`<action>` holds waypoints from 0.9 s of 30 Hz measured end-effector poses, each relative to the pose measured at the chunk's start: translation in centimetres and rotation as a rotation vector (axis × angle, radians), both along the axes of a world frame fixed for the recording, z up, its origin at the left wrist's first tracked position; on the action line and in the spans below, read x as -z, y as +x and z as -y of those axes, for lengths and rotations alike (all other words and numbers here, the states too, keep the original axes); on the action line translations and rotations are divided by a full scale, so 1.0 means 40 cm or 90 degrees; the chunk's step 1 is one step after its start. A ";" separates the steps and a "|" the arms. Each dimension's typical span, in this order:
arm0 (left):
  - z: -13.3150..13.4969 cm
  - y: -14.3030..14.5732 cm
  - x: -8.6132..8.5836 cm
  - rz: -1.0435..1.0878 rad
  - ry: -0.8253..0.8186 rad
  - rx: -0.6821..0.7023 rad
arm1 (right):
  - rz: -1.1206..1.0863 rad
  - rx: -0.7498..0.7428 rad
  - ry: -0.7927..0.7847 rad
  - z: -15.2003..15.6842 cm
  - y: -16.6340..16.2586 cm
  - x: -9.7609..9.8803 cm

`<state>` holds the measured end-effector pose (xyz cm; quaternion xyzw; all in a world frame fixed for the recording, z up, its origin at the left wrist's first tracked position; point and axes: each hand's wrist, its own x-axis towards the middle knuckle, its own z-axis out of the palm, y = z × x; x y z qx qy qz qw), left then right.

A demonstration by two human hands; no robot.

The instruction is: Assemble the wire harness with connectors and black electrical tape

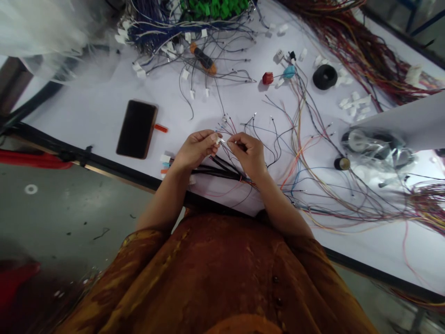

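Note:
Between thumb and fingers, my left hand (pixel 197 149) pinches a small white connector (pixel 218 140). My right hand (pixel 248 153) is closed just to its right, its fingertips pinching a thin wire with a metal terminal (pixel 224 141) at the connector. Whether the terminal sits inside the connector is too small to tell. Under both hands runs a black-sleeved wire harness (pixel 225 170), with white, blue and orange connectors (pixel 165 162) at its left end. Loose wire ends with terminals lie just beyond my fingers.
A phone (pixel 136 129) lies left, beside an orange strip (pixel 160 128). Farther back are an orange-and-black screwdriver (pixel 203 59), blue wire bundles (pixel 153 30) and green connectors (pixel 215 7). A black tape roll (pixel 324 76), red wires (pixel 347 37) and a plastic bag (pixel 378 150) are right.

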<state>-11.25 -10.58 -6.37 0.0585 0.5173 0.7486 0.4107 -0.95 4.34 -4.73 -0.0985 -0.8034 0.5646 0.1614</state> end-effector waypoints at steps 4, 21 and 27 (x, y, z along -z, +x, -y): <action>0.001 -0.002 0.001 0.005 -0.013 0.004 | 0.017 -0.014 -0.001 -0.005 -0.002 -0.005; 0.008 0.020 -0.026 -0.166 -0.061 0.008 | -0.028 -0.032 0.092 0.008 0.008 -0.006; 0.006 0.036 -0.048 -0.194 -0.051 0.018 | -0.055 -0.027 0.073 0.009 0.011 -0.014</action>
